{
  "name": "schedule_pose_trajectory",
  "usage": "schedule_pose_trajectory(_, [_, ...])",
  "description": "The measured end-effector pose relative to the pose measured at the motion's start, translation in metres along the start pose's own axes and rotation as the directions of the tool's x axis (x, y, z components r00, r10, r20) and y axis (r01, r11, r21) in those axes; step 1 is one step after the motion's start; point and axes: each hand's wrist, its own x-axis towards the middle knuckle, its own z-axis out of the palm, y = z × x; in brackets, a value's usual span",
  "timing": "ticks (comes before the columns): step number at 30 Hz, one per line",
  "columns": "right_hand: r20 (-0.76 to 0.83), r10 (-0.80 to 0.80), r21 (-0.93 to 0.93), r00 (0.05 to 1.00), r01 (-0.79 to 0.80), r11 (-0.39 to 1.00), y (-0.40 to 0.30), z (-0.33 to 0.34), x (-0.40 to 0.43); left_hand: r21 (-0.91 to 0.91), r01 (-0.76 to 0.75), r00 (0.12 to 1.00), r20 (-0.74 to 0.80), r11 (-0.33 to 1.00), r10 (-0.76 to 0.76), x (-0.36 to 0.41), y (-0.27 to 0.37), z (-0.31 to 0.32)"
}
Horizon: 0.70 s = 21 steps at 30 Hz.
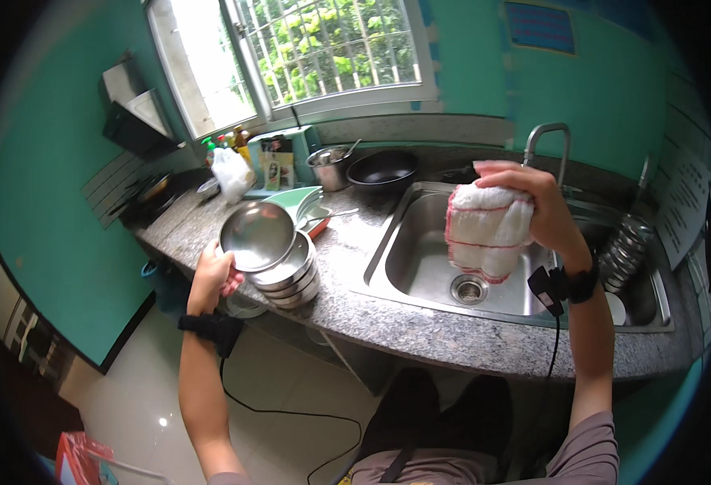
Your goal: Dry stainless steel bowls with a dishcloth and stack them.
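My left hand (212,274) grips the rim of a shiny metal bowl (257,235), tilted with its inside towards me. Just below and to the right of that bowl stands a stack of metal bowls (292,282) near the counter's front edge; whether the held bowl touches the stack is unclear. Above the left basin, my right hand (522,191) holds a white cloth with red stripes (488,233), which hangs down over the drain. Part of the right thumb is hidden by the cloth.
A double steel sink (416,242) with a tap (548,130) is set in the granite counter (392,324). Another stack of metal bowls (625,251) leans in the right basin. Green-white dishes (298,203), a black pan (383,170) and a metal pot (331,170) stand behind the left hand.
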Motion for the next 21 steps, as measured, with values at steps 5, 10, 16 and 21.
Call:
schedule_pose_trajectory(5, [-0.183, -0.078, 0.0, 0.98, 0.08, 0.997, 0.012, -0.07, -0.002, -0.016, -0.012, 0.986, 0.166, 1.0, 0.014, 0.03, -0.038, 0.001])
schedule_pose_trajectory(10, [-0.394, 0.297, 0.011, 0.87, -0.319, 0.948, 0.01, -0.182, -0.02, -0.055, 0.034, 0.993, 0.117, 0.998, -0.028, 0.033, -0.05, -0.01])
schedule_pose_trajectory(16, [-0.412, 0.531, -0.422, 0.741, -0.671, 0.609, 0.054, -0.279, -0.091, -0.058, 0.015, 0.995, 0.095, 0.998, -0.01, 0.064, -0.075, -0.026])
schedule_pose_trajectory(21, [-0.518, 0.664, -0.448, 0.539, -0.832, 0.326, 0.097, -0.303, -0.17, 0.022, -0.164, 0.969, -0.182, 0.986, 0.165, 0.07, -0.091, -0.038])
